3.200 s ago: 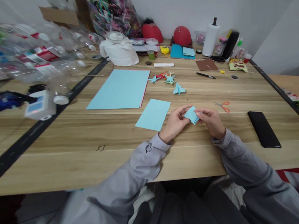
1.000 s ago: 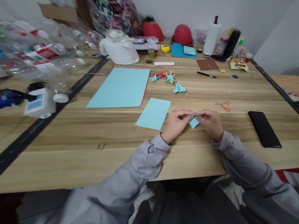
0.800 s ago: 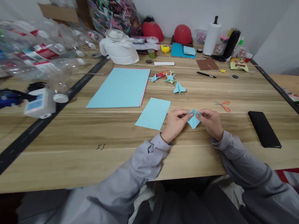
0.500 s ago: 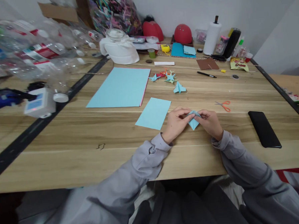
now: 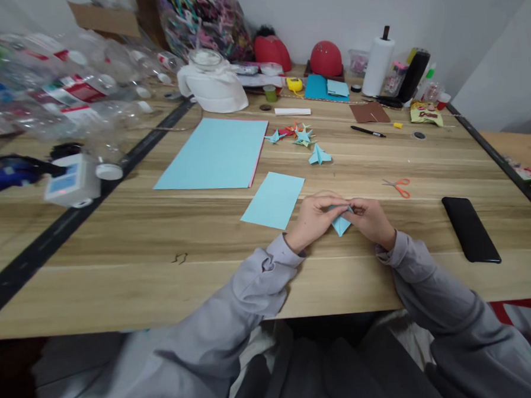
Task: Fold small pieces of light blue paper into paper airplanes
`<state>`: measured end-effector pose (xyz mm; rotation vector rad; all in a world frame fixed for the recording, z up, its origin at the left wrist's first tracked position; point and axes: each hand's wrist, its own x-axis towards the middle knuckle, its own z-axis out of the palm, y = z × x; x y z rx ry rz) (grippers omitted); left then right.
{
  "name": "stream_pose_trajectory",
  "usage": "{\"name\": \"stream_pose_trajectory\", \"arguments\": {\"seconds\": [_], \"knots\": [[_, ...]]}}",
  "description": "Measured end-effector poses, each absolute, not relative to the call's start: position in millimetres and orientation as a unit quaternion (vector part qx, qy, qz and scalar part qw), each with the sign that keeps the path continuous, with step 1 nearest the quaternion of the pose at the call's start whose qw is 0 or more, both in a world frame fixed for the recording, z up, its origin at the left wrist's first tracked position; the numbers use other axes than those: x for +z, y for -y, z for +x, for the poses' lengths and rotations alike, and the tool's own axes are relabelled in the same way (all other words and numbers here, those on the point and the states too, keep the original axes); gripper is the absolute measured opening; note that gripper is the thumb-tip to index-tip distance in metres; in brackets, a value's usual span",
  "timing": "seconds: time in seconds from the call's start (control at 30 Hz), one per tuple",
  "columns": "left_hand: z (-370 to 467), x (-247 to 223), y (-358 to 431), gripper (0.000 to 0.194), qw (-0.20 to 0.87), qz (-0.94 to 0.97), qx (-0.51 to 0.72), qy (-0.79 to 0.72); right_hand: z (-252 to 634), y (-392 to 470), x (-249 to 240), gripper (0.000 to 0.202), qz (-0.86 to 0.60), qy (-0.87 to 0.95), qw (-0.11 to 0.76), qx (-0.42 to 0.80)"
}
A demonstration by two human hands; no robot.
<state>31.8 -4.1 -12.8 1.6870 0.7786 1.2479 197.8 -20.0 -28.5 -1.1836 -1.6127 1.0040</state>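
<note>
Between my two hands is a small folded piece of light blue paper (image 5: 340, 225), its pointed end toward me and its upper part hidden by my fingers. My left hand (image 5: 316, 218) pinches it from the left. From the right, my right hand (image 5: 370, 219) pinches its other side, and the fingertips of both hands meet at the top. A flat blue sheet (image 5: 273, 200) lies just left of my left hand. Beyond my hands stands a folded blue paper figure (image 5: 319, 154), with several small coloured paper figures (image 5: 303, 136) behind it.
Orange-handled scissors (image 5: 397, 187) and a black phone (image 5: 470, 230) lie to the right. A stack of large blue sheets (image 5: 214, 154) is at the left, near many plastic bottles (image 5: 73, 90). Further back are a pen (image 5: 367, 131), brown paper (image 5: 369, 113) and a white jug (image 5: 213, 86).
My fingers have closed further over the top of the folded paper, which sits slightly lower and to the left. Less of its upper part shows.
</note>
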Motion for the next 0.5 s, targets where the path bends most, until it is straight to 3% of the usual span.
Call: {"name": "stream_pose_trajectory", "arguments": {"seconds": [0.37,0.5], "knots": [[30.7,-13.0,1.0,0.034,0.519,0.590,0.502,-0.361,199.0,18.6,-19.8,0.035,-0.489,0.590,0.449,0.459],[30.9,-19.5,-3.9,0.018,0.501,0.615,0.516,-0.323,199.3,19.0,-17.8,0.033,-0.484,0.580,0.444,0.483]]}}
